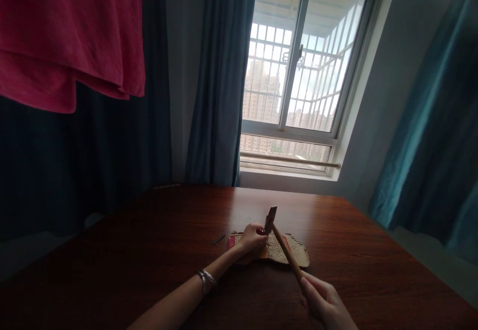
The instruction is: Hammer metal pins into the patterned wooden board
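My right hand (324,304) is closed round the wooden handle of a small hammer (284,250). The hammer's dark metal head (270,219) stands just above my left hand (252,241). My left hand's fingers are pinched together on top of a flat tan board (295,254) dotted with many small holes; what they pinch is too small to make out. The board lies on the dark wooden table (149,260), with a pink patterned edge (232,243) at its left end. A metal bracelet (206,278) circles my left wrist.
A thin dark nail-like piece (218,239) lies on the table just left of the board. Beyond the table are a barred window (295,71), blue curtains (220,81) on both sides, and a red cloth (70,36) hanging at upper left.
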